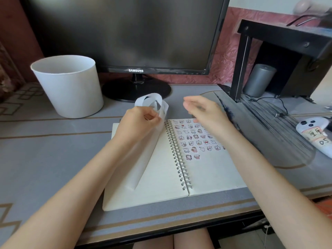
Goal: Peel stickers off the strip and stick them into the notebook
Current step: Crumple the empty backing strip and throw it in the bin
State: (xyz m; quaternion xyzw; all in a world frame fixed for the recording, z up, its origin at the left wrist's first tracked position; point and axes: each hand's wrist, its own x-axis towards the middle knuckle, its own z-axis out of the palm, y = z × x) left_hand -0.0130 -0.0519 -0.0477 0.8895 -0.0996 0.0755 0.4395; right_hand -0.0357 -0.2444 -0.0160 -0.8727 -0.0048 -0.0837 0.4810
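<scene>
Grey desk (53, 141), dark monitor (125, 33) and white bin (70, 87) behind. Notebook (206, 175) laid open, spiral run away from body. Stickers (194, 141) seen in rows on upper right page. Strip (143, 159) pinched by left hand (138, 119) over left page, looped above fingers, long tail hung down onto page. Right hand (204, 110) held raised to right of pinch, above page top. Fingers blurred, so grip cannot be told.
</scene>
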